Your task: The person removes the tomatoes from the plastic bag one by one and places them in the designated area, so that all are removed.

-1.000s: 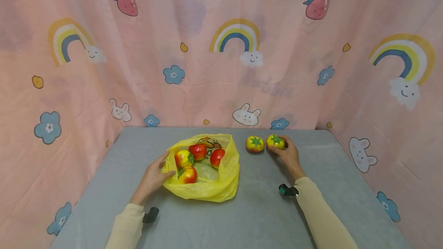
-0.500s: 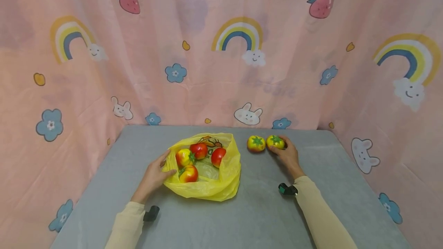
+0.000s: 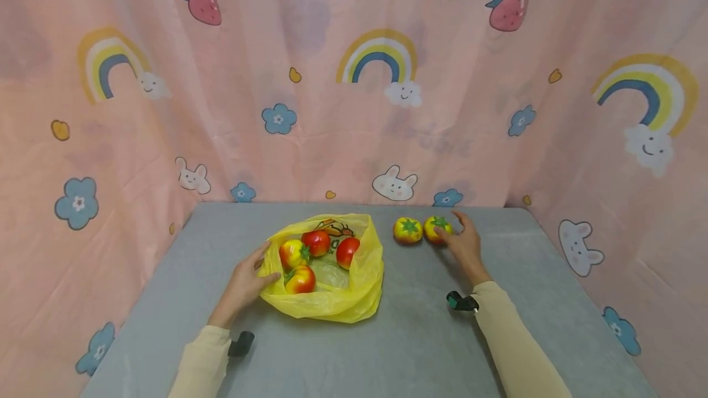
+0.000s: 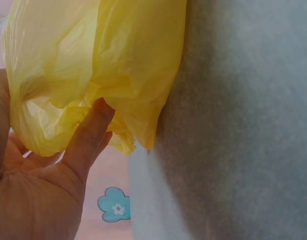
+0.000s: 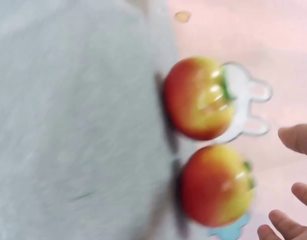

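Note:
A yellow plastic bag [image 3: 354, 306] stands on the table with its mouth spread wide. Several red and yellow tomatoes [image 3: 301, 279] lie inside it. My left hand [image 3: 246, 284] grips the bag's left rim, thumb on one side and fingers on the other; the left wrist view shows the thin plastic [image 4: 138, 60] between them. Two tomatoes with green star-shaped tops sit side by side right of the bag: a left one [image 3: 407, 231] and a right one [image 3: 436, 226]. My right hand [image 3: 466, 244] is spread beside the right tomato [image 5: 213, 185], its fingers [image 5: 283, 223] apart from it in the right wrist view.
The grey table [image 3: 415, 349] ends at a pink patterned curtain [image 3: 470, 152] behind and on both sides. A black wrist camera [image 3: 241, 344] sits on the left wrist and another camera [image 3: 461, 301] on the right.
The fingers of my right hand have spread away from the right tomato, which has shifted slightly left towards the other. My left hand stays on the bag.

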Tool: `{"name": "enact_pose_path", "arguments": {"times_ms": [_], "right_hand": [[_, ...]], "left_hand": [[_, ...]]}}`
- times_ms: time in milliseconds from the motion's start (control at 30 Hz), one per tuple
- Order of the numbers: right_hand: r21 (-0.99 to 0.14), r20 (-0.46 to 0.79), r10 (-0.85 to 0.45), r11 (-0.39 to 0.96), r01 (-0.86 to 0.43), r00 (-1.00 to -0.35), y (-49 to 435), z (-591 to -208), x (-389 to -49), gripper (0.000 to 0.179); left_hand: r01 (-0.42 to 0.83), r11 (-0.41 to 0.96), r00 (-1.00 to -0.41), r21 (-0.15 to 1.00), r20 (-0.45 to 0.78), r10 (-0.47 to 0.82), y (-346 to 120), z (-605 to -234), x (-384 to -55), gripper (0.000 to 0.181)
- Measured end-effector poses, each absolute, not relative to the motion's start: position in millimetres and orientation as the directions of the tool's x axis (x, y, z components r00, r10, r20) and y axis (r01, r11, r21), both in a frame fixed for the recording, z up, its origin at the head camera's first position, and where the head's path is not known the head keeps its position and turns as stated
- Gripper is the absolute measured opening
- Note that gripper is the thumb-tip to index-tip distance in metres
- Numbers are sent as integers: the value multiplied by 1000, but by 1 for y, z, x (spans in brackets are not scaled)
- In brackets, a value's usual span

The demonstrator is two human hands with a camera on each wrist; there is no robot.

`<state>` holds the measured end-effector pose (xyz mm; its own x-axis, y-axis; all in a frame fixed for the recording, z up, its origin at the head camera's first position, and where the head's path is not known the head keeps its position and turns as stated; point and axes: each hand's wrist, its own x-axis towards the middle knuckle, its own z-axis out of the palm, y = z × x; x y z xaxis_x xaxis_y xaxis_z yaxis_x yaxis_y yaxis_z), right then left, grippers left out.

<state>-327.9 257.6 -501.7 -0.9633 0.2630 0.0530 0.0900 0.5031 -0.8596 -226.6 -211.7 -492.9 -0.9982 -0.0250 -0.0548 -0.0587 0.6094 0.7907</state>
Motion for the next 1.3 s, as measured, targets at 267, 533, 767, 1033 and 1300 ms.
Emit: {"name": "enact_pose_path", "arguments": {"times_ms": [267,533,767,1033,1300], "right_hand": [[-885,200,248,461,-66,-948,245,-468,-308,64],[-895,324,162,370,-247,-932,218,-437,-284,56],[-902,343,97,311,-299,-934,197,-424,-265,55],[-891,361,9,299,-342,-933,175,-418,-253,53],[-917,341,-67,198,-348,-938,158,-420,-243,55]], "left_hand": [[-68,608,-997,791,-68,-23,-211,-492,-225,79],[-70,612,-997,787,-68,-27,-211,-490,-226,79],[-68,611,-997,789,-67,-25,-210,-491,-225,79],[-73,604,-997,793,-70,-30,-210,-492,-226,79],[-69,611,-997,789,-66,-28,-211,-492,-224,79]]}}
